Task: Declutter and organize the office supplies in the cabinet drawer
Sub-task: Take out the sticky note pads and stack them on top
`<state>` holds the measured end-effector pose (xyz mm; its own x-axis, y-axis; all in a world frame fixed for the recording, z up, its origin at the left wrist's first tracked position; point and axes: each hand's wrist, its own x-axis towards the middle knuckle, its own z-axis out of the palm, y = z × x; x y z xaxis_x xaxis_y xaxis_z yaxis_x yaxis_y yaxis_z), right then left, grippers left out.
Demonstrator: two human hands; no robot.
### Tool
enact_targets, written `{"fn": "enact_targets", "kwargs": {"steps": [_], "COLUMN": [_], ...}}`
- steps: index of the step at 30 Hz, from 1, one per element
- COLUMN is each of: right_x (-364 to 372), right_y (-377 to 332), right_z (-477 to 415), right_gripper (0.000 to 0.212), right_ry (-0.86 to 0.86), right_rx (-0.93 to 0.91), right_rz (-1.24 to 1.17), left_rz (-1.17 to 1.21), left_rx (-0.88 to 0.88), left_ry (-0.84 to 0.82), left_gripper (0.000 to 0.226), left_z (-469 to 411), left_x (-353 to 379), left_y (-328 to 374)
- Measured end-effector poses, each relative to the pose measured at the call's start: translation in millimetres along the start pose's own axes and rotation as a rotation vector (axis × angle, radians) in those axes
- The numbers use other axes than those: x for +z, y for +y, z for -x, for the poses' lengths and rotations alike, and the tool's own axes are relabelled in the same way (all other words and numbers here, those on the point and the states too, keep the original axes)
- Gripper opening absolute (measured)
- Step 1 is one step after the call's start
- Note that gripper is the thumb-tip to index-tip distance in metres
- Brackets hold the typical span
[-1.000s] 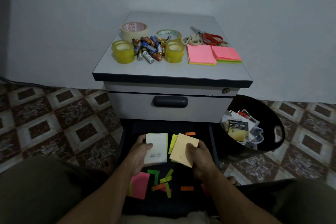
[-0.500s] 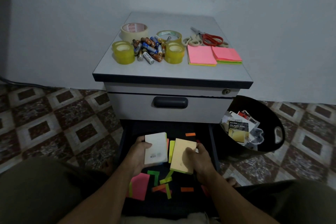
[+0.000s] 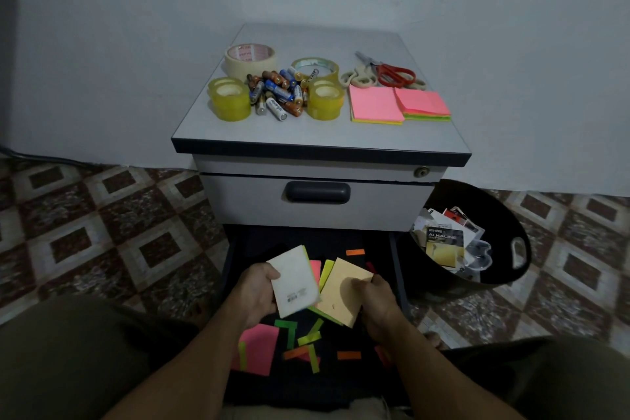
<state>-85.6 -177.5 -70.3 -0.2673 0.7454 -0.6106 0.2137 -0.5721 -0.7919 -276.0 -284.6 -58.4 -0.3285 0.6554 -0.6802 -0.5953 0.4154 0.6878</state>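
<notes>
- nearest bit of the open drawer (image 3: pixel 341 389): a pink sticky note (image 3: pixel 257 348) at the left, plus loose green, yellow and orange strips (image 3: pixel 308 337) scattered beside it. None of that has moved since half a second ago
- left hand (image 3: pixel 255 293) is over the middle of the drawer, fingers curled round the left edge of the white pad (image 3: pixel 295 283)
- that pad was pretty much straight before. Now its far end leans left and its near right corner overlaps the orange pad (image 3: pixel 341 293)
- right hand (image 3: pixel 376 303) grips the orange pad by its right edge, thumb lying across the face, about where it was
- a yellow-green note (image 3: pixel 325 274) peeks out between the two pads
- right of the drawer, on the floor, a black bin (image 3: pixel 521 249) with packaging in it
- far end, on the cabinet top (image 3: pixel 306 136): tape rolls (image 3: pixel 230 100), a pile of batteries (image 3: pixel 276 92), scissors (image 3: pixel 395 75) and pink pads (image 3: pixel 375 104), all unchanged
</notes>
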Motion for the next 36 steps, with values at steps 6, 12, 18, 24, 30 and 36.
{"fn": "enact_targets", "kwargs": {"steps": [6, 12, 18, 24, 30, 36], "right_x": [4, 5, 9, -1, 0, -1], "right_y": [-1, 1, 3, 3, 3, -2], "right_z": [8, 9, 11, 9, 6, 4], "right_gripper": [0.027, 0.026, 0.027, 0.024, 0.015, 0.010], "right_ry": [-0.262, -0.326, -0.269, -0.072, 0.099, 0.243], "right_rx": [0.103, 0.118, 0.023, -0.055, -0.254, -0.553], "right_rz": [-0.153, -0.166, -0.087, 0.103, 0.409, 0.802], "left_rz": [-0.040, -0.131, -0.117, -0.082, -0.320, -0.313], "left_rx": [-0.039, -0.063, -0.067, 0.065, 0.143, 0.117], "left_ry": [-0.040, -0.077, -0.128, 0.087, 0.327, 0.320], "left_gripper": [0.037, 0.032, 0.024, 0.017, 0.013, 0.019], "left_z": [4, 2, 3, -3, -9, -7], "left_x": [5, 7, 11, -3, -9, -9], "left_y": [-2, -2, -3, 9, 8, 2]}}
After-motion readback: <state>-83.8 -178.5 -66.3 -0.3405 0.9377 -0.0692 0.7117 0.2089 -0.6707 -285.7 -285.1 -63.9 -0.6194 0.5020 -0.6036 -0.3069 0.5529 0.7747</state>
